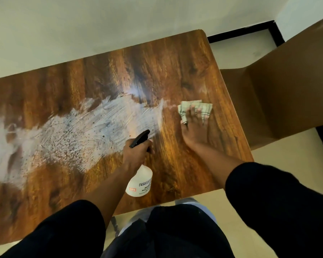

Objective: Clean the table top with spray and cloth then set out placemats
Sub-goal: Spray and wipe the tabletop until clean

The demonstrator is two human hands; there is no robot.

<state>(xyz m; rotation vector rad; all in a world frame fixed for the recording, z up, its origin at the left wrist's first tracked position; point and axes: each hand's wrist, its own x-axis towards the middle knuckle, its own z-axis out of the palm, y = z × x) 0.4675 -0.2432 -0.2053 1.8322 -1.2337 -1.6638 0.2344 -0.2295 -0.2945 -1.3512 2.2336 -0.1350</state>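
Down at the near edge, two dark sleeves [280,207] reach out over the wooden table [185,75], the person standing tight against it. The left hand [136,153] is wrapped round the neck of the spray bottle [139,183], fingers curled at the black trigger head [140,138]. The bottle hangs tilted above the table's near-right part, its white body with a printed label slanting back toward the person, its long axis running from near to far, the nozzle pointing away and a touch to the right, out across the wood. Just past the nozzle lies a broad whitish wet smear [73,131], streaked and speckled with dark droplets, stretching from the middle of the table off to the left edge of view. Further out on the right, the right hand [195,127] lies flat, fingers spread and straight, pressing down on a folded pale cloth [185,108] that sits on the wood near the table's right edge, at the smear's right tip. Beyond the right edge stands a brown cardboard box [280,90], and behind the far edge, a pale wall [82,25].
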